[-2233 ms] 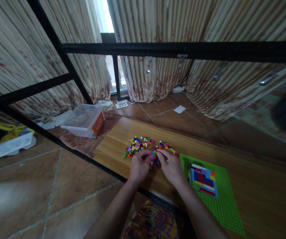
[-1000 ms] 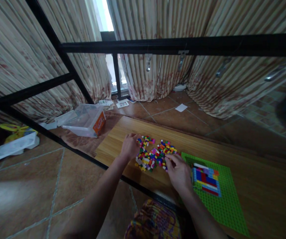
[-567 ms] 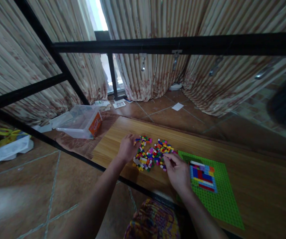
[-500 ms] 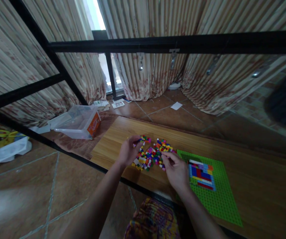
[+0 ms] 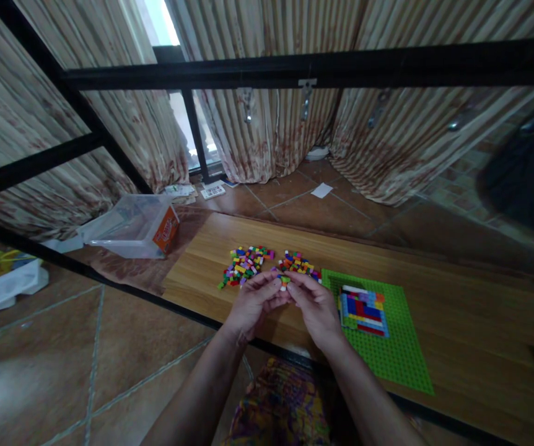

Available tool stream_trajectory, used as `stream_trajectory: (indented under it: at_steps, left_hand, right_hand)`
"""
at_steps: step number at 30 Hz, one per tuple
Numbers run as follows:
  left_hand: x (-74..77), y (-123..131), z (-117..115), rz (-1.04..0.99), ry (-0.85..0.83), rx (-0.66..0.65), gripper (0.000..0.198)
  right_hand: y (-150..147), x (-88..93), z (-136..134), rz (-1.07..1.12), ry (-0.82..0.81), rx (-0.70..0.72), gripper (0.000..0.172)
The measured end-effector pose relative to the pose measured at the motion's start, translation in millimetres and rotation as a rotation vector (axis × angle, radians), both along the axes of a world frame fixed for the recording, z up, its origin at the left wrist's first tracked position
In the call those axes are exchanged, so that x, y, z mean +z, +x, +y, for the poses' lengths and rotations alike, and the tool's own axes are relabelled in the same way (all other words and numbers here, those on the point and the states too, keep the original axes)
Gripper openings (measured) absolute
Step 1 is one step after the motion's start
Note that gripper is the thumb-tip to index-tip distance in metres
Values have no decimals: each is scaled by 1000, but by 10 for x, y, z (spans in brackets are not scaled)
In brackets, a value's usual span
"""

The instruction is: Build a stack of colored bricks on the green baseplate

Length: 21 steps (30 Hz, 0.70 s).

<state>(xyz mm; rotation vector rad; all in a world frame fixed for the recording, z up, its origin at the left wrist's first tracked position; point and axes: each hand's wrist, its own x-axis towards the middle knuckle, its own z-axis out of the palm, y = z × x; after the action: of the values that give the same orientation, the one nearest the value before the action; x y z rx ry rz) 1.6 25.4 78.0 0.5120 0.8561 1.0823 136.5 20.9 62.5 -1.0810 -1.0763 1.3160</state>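
So, left hand (image 5: 254,303): pinching bricks (image 5: 284,283) together with right hand (image 5: 316,305)
Bricks: left of green baseplate (image 5: 409,350), long axis unclear
Right hand: nearer it

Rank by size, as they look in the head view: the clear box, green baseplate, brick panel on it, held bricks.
1. Green baseplate
2. Clear box
3. Brick panel
4. Held bricks, partly hidden

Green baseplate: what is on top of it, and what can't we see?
A multicoloured brick build sits on the green baseplate. Whatever lies beneath the build is covered; the right forearm hides some of the baseplate.
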Motion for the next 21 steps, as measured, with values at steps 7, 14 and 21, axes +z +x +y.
stream_trajectory:
  at_steps: [7, 14, 21]
  left_hand:
    - [9, 64, -37, 81, 40, 3, 31]
    - [-81, 143, -48, 93, -20, 147, 35]
    - [-92, 185, -63, 88, -67, 193, 33]
  right_hand:
    - [-4, 67, 22, 20, -49, -62, 24]
    - [-44, 29, -2, 304, -194, -165, 25]
    - [-78, -6, -25, 348, -240, -43, 28]
